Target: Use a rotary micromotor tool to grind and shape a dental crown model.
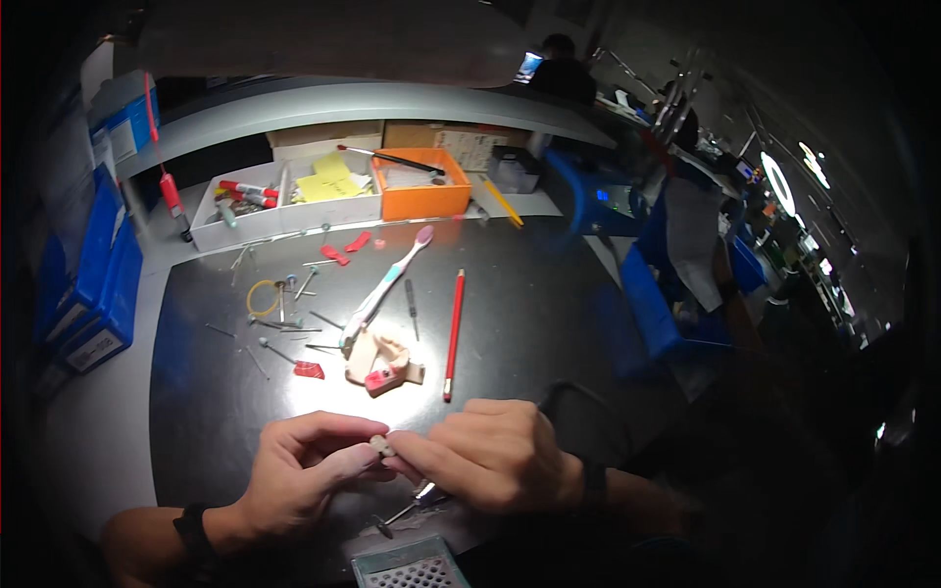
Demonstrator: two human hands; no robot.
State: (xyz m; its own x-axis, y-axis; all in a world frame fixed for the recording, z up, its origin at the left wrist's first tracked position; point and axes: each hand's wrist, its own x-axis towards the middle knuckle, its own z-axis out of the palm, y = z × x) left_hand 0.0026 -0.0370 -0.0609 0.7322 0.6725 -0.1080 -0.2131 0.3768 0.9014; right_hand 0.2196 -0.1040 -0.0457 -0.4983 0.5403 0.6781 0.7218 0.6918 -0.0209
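Pale piece (381, 447) pinched between left hand (299, 465) and right hand (495, 453), apparently for steadiness, near front edge of counter (549, 294); tooth model (363, 370) just beyond, likely for easy reach.

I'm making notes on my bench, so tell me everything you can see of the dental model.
The dental model is cream-beige and looks like plaster, with an arched upper part and a reddish-pink area on its near side. It sits on the dark tabletop in bright light, just beyond the left hand and right hand, untouched by either. The toothbrush handle reaches its far-left side; I can't tell whether they touch.
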